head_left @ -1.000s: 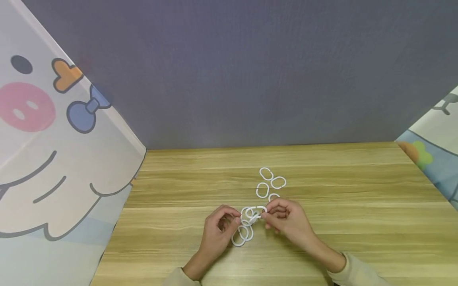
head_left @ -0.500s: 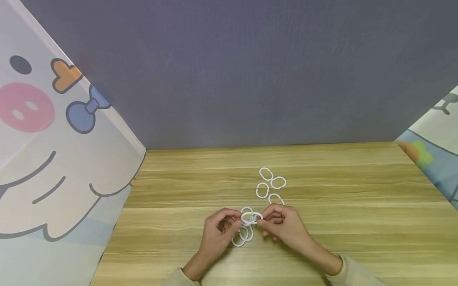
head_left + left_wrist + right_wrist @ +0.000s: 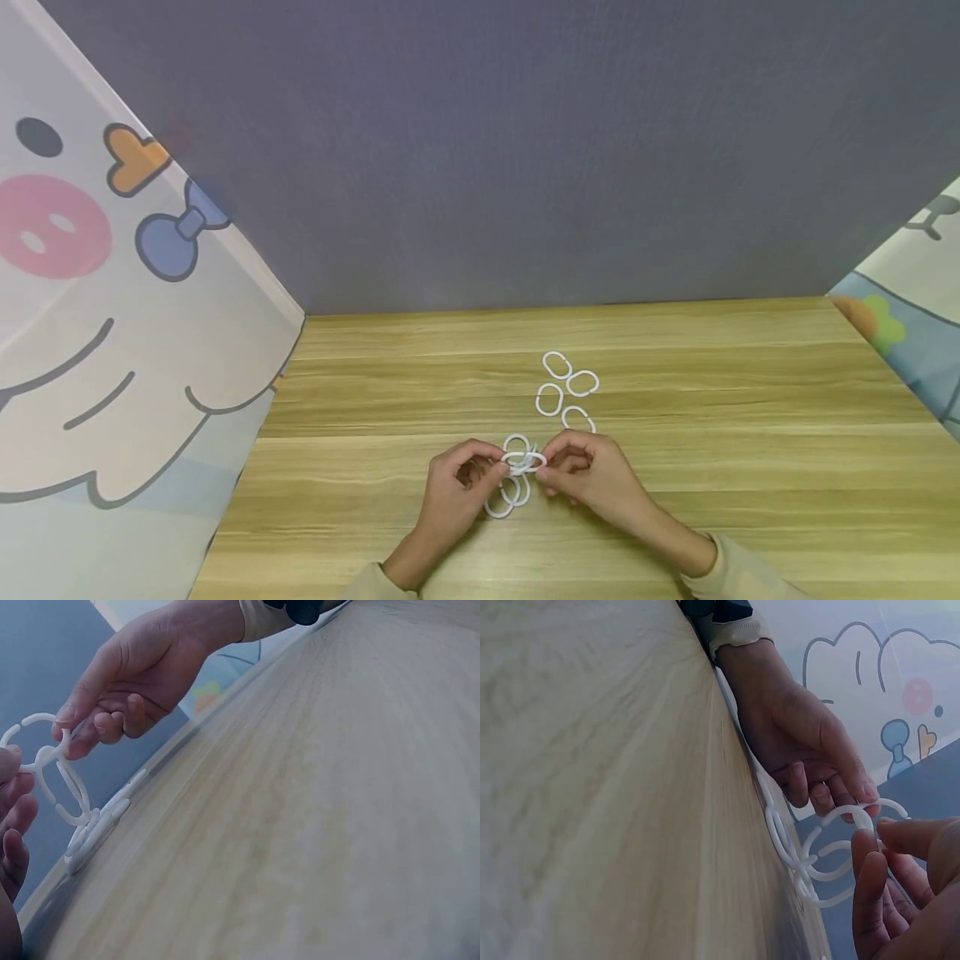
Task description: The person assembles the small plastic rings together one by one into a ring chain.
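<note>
The white ring (image 3: 527, 454) between the hands looks light, stiff and smooth, probably a little slippery; its rounded ends, clear of the gap, seem best to hold. The left hand (image 3: 456, 485) pinches one end, the right hand (image 3: 600, 475) the other. Linked rings (image 3: 528, 492) hang below, beside the left fingertips. Compared with a second ago, the right hand sits closer to the left and nearer the body.

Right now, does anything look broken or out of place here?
Nothing stands out. Several loose rings show small gaps, but they look alike, so that's probably their design rather than damage. The left hand and right hand pinch the held rings, and I see no spill on the table.
</note>
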A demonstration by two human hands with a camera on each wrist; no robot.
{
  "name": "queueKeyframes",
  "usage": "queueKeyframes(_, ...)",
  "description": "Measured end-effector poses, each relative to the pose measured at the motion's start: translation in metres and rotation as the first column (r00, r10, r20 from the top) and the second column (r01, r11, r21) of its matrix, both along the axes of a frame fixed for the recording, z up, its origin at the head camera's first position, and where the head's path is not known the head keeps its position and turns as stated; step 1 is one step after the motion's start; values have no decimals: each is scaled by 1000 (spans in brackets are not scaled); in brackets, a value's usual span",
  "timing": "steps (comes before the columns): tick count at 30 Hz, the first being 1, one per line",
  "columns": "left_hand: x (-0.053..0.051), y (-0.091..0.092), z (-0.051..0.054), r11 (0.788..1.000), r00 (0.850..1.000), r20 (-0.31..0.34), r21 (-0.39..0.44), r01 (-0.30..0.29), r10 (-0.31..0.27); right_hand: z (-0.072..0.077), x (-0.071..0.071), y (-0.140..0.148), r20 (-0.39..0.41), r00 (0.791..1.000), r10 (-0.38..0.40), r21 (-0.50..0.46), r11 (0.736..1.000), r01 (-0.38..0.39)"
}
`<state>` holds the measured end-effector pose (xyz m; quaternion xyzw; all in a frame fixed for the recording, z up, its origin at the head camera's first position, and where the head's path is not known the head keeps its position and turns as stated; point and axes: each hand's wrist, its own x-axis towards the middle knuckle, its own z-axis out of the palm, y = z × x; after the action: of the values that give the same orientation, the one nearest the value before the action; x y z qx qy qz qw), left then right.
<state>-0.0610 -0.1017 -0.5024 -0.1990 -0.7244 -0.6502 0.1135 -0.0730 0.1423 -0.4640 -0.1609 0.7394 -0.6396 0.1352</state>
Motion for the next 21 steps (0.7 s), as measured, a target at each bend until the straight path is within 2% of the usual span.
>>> queueKeyframes(4, 0, 0, -1, 1000, 1000, -2, 5, -5, 5, 0, -3, 2, -60, 998, 4, -6, 1000, -4)
queueKeyframes(11, 1, 0, -1, 1000, 1000, 7, 13, -2, 2, 4, -6, 9, -99, 995, -33, -1, 999, 33)
queueKeyframes(21, 1, 0, -1, 1000, 1000, 16, 10, 5, -6, 8, -15, 17, -52, 990, -128, 39, 991, 130)
